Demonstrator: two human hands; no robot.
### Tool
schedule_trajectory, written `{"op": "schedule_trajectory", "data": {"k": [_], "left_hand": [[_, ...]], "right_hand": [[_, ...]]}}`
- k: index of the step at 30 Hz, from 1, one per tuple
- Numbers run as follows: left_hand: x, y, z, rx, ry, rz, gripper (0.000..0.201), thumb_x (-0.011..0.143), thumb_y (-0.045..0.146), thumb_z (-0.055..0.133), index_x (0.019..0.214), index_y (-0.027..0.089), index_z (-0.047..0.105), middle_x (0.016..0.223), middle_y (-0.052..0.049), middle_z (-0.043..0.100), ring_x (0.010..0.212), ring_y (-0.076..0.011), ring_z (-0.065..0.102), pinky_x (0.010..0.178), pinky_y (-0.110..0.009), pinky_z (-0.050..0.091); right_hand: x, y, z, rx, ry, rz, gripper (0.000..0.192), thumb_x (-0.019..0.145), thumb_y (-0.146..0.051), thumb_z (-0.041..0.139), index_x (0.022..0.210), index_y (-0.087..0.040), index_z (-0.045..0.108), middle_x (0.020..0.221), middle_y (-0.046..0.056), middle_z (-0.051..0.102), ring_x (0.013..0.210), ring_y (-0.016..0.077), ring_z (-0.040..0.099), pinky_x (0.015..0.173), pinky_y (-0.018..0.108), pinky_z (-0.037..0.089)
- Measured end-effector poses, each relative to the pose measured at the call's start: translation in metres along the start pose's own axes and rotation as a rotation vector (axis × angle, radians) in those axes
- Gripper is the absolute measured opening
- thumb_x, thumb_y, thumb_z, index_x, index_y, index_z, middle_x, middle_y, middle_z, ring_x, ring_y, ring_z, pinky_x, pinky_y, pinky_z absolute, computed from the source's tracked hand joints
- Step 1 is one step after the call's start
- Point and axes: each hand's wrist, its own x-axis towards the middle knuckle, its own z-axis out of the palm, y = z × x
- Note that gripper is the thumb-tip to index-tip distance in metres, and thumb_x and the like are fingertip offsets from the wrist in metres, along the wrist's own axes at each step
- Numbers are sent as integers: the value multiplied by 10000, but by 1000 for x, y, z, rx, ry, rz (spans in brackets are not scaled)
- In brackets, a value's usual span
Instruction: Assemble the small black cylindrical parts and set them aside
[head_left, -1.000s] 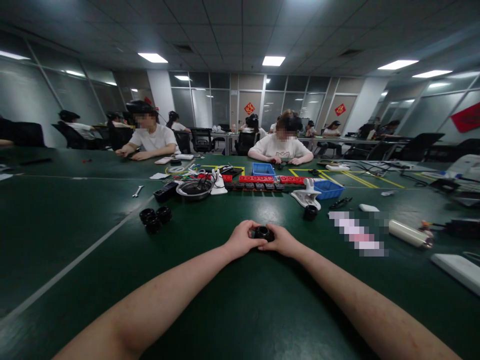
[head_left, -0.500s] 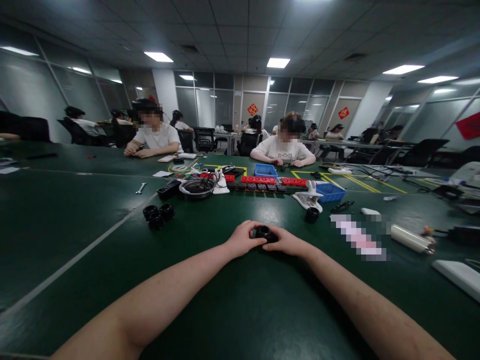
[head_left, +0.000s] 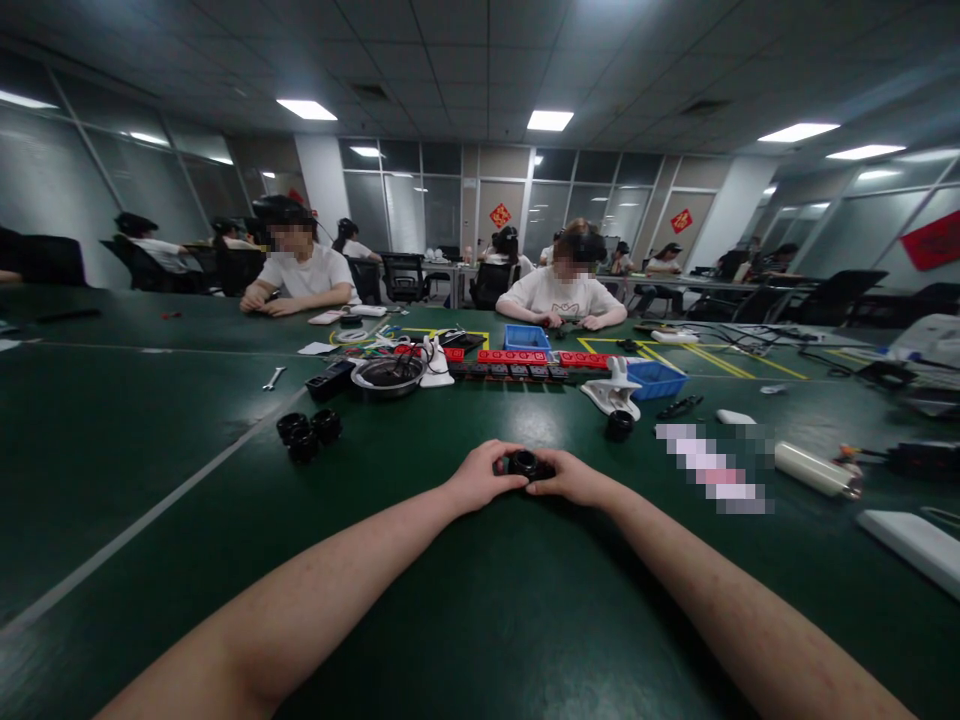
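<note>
My left hand and my right hand meet on the green table, both wrapped around a small black round part. The part rests between my fingertips, its open ring facing up. Three similar black round parts lie in a cluster to the left, well away from my hands. Another single black part sits to the right, beyond my right hand.
A metal bowl, red parts, blue bins, a white clamp and a wrench lie farther back. A white cylinder and white flat box are at right. Two people sit across the table.
My hands stay on the black part; the fingers have shifted slightly around it. The view has wobbled a little.
</note>
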Motion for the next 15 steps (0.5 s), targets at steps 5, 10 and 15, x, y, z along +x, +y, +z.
{"op": "schedule_trajectory", "data": {"k": [5, 10, 15], "left_hand": [[0, 3, 8, -5, 86, -93, 377, 592, 275, 665, 934, 170, 546, 825, -10, 495, 651, -120, 469, 579, -222, 395], [-3, 6, 15, 26, 226, -153, 345, 579, 265, 670, 873, 150, 529, 857, -26, 491, 777, -156, 488, 668, -248, 406], [-3, 8, 6, 8, 136, -115, 353, 601, 249, 652, 919, 154, 532, 863, -30, 496, 718, -142, 489, 621, -239, 411]], "right_hand": [[3, 0, 11, -309, 205, 63, 347, 560, -370, 652, 770, -148, 487, 679, -13, 515, 618, 135, 473, 516, 216, 330], [6, -5, 28, -679, 378, 145, 331, 610, -446, 590, 745, -162, 484, 688, 29, 539, 622, 165, 492, 529, 240, 309], [3, -10, 23, -611, 314, 37, 460, 597, -482, 602, 902, -150, 509, 854, 77, 564, 791, 227, 514, 673, 311, 361]]}}
